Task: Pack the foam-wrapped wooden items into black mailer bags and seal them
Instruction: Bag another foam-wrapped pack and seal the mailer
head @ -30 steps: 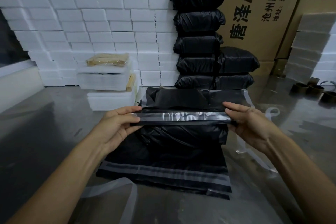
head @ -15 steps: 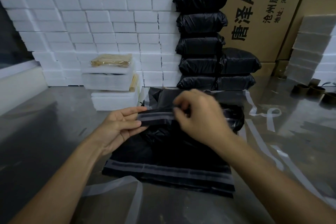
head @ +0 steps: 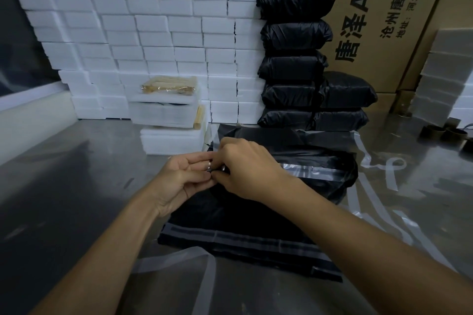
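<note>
Steel table (head: 76, 174), foam wall (head: 153, 41) behind — left hand (head: 184, 179) and right hand (head: 250, 169) meet, both pinching the left end of the mailer (head: 332, 174) flap's strip.

Your left hand (head: 183, 179) and right hand (head: 247, 169) meet at the left end of the mailer bag's flap (head: 314, 167); fingertips of both pinch the end of its shiny adhesive strip (head: 311, 169). The filled mailer bag (head: 332, 181) sits on a stack of flat empty bags (head: 245, 240) on the metal table (head: 76, 174). Peeled clear liner strips (head: 391, 174) lie to your right, more near the front edge. Behind: sealed black parcels (head: 294, 38) stacked in columns, a wall of white foam blocks (head: 153, 33), and foam-wrapped wooden items (head: 169, 100) piled in front of it. Cardboard boxes (head: 371, 20) at the back.
</note>
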A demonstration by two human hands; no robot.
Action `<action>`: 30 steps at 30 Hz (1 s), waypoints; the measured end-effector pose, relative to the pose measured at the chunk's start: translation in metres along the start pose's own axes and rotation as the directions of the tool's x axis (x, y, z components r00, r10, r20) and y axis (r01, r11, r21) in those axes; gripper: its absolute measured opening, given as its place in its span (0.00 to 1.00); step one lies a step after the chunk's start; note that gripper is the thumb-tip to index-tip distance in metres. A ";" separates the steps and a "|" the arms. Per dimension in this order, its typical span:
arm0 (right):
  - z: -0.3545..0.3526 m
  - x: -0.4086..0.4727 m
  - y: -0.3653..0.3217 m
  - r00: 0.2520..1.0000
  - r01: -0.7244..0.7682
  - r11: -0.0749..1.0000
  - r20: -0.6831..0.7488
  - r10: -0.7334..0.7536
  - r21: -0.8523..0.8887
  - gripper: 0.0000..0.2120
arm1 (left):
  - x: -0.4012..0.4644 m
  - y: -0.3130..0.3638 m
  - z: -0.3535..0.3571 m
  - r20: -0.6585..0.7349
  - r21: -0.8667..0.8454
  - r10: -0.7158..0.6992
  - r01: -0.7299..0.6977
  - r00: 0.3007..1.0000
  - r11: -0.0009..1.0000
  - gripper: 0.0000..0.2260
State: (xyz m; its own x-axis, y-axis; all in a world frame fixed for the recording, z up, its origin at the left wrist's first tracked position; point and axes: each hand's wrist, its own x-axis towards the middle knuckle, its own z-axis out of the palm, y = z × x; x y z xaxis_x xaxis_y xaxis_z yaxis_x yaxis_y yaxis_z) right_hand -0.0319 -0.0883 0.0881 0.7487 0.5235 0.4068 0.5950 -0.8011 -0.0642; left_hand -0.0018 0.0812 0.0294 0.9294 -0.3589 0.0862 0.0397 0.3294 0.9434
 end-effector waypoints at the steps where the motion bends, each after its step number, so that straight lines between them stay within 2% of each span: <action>1: -0.001 0.000 -0.001 1.000 -0.007 1.000 0.011 0.007 0.013 0.10 | -0.001 0.000 0.000 0.002 -0.001 -0.001 0.001 1.000 1.000 0.23; 5: 0.003 0.004 -0.002 1.000 -0.001 1.000 0.020 0.001 -0.024 0.09 | -0.002 0.000 0.001 0.001 0.021 -0.010 0.010 1.000 1.000 0.23; 8: 0.007 0.004 0.001 0.986 -0.136 0.981 -0.077 0.147 0.140 0.08 | 0.000 0.001 0.003 -0.008 0.019 -0.001 0.001 1.000 1.000 0.21; 10: 0.007 0.005 0.007 0.928 -0.290 0.869 -0.102 0.357 0.401 0.07 | 0.000 0.001 0.005 -0.014 0.023 0.003 -0.002 1.000 1.000 0.20; 11: 0.005 0.005 0.010 0.887 -0.336 0.750 -0.077 0.455 0.569 0.07 | 0.000 0.001 0.005 -0.015 0.033 0.001 0.000 1.000 0.999 0.21; 12: 0.003 0.004 0.014 0.855 -0.339 0.611 -0.037 0.517 0.715 0.06 | 0.000 0.001 0.006 -0.017 0.042 -0.001 0.002 1.000 0.999 0.21; 13: 0.000 0.002 0.018 0.840 -0.311 0.518 -0.024 0.542 0.796 0.05 | 0.000 0.001 0.006 -0.023 0.044 -0.003 0.004 1.000 0.999 0.21; 14: -0.005 -0.001 0.024 0.846 -0.279 0.521 -0.049 0.530 0.807 0.05 | -0.001 0.001 0.006 -0.028 0.041 -0.005 0.006 1.000 0.999 0.21; 16: -0.019 -0.013 0.038 0.905 -0.272 0.727 -0.089 0.416 0.630 0.08 | -0.001 0.002 0.008 -0.029 0.037 -0.009 0.010 1.000 0.999 0.21; 18: -0.028 -0.024 0.054 0.956 -0.257 0.936 -0.081 0.283 0.241 0.16 | -0.001 0.003 0.009 -0.024 0.043 -0.010 0.011 1.000 0.999 0.21; 19: -0.032 -0.028 0.062 0.964 -0.244 0.967 -0.086 0.250 0.074 0.16 | -0.001 0.003 0.009 -0.022 0.047 -0.010 0.011 1.000 0.999 0.21; 20: -0.037 -0.033 0.065 0.959 -0.264 0.964 -0.113 0.261 -0.013 0.11 | -0.002 0.003 0.009 -0.020 0.051 -0.008 0.009 1.000 0.999 0.21; 21: -0.040 -0.038 0.069 0.946 -0.291 0.956 -0.156 0.284 -0.026 0.05 | -0.003 0.004 0.010 -0.019 0.056 -0.005 0.006 1.000 0.998 0.21; 23: -0.043 -0.046 0.071 0.901 -0.364 0.930 -0.231 0.367 0.055 0.13 | -0.003 0.004 0.010 -0.020 0.066 0.002 0.000 1.000 0.998 0.21; 24: -0.045 -0.047 0.073 0.857 -0.422 0.881 -0.224 0.465 0.214 0.16 | -0.004 0.005 0.011 -0.023 0.068 0.005 -0.003 1.000 0.998 0.20; 25: -0.048 -0.048 0.077 0.790 -0.475 0.753 -0.156 0.593 0.456 0.17 | -0.004 0.005 0.012 -0.026 0.071 0.007 -0.005 1.000 0.997 0.20; 26: -0.052 -0.050 0.082 0.720 -0.492 0.511 0.000 0.694 0.705 0.16 | -0.004 0.005 0.012 -0.028 0.075 0.008 -0.006 1.000 0.997 0.20; 27: -0.057 -0.052 0.088 0.677 -0.452 0.184 0.201 0.708 0.873 0.15 | -0.004 0.005 0.012 -0.028 0.079 0.010 -0.008 1.000 0.997 0.20; 28: -0.062 -0.057 0.092 0.676 -0.355 -0.119 0.342 0.653 0.927 0.15 | -0.004 0.006 0.012 -0.026 0.082 0.012 -0.010 1.000 0.997 0.20; 29: -0.067 -0.063 0.097 0.690 -0.241 -0.329 0.399 0.603 0.913 0.15 | -0.004 0.006 0.012 -0.022 0.083 0.012 -0.010 1.000 0.996 0.20; 30: -0.068 -0.069 0.101 0.702 -0.133 -0.455 0.408 0.584 0.881 0.15 | -0.005 0.007 0.012 -0.017 0.085 0.010 -0.009 1.000 0.996 0.20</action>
State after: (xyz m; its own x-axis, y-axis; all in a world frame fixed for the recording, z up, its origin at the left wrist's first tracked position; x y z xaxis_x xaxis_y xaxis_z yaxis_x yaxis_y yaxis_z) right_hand -0.0432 -0.2250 0.1157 0.9922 0.0180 -0.1234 -0.1129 0.5500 -0.8275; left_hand -0.0101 0.0747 0.0393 0.9360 -0.3403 0.0902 0.0004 0.2572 0.9664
